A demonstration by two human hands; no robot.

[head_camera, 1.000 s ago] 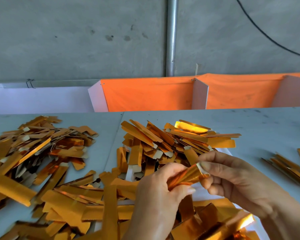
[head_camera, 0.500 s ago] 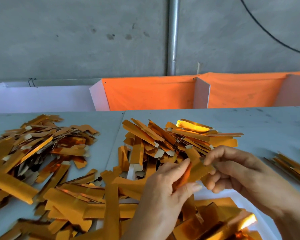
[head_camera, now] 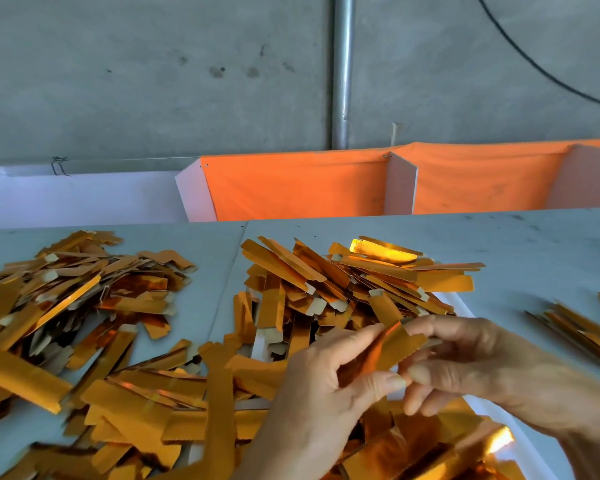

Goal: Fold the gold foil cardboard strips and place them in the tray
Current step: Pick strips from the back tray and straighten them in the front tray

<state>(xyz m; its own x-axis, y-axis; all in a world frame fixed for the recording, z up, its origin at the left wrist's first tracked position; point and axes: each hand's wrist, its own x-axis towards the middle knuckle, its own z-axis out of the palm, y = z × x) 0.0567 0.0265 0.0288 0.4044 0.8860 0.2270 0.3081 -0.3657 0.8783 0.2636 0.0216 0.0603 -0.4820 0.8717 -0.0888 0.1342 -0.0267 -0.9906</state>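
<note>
Gold foil cardboard strip (head_camera: pixel 392 348), partly creased along its length, sits in the lower middle of the frame, held between both hands above the heaps. The left hand (head_camera: pixel 326 393) comes up from the bottom edge and pinches the strip's lower left part between thumb and forefinger, the thumb tip lying under the strip. The right hand (head_camera: pixel 478 372) enters from the lower right and pinches the strip's right end, its forefinger arched over the top edge and the other fingers curled beneath. The strip tilts, with its left end lower than its right end.

A white tray (head_camera: pixel 461 306) shows only as a pale rim in the right middle and lower right of the frame; a dense pile of strips (head_camera: pixel 343 278) lies over it, reaching toward the centre. More folded pieces (head_camera: pixel 423 448) glint at the bottom right, under the right wrist. A second loose heap (head_camera: pixel 84 292) spreads across the left of the frame on the grey table (head_camera: pixel 534 251), and a long flat strip (head_camera: pixel 18 379) lies at the far left edge. A small bundle of strips (head_camera: pixel 582 327) lies at the right edge, well apart from the tray.

Across the upper middle run orange cloth bins (head_camera: pixel 291 185) with white dividers, and behind them a grey concrete wall (head_camera: pixel 153 81) with a metal pipe (head_camera: pixel 342 71) and a black cable (head_camera: pixel 534 64) in the upper right.
</note>
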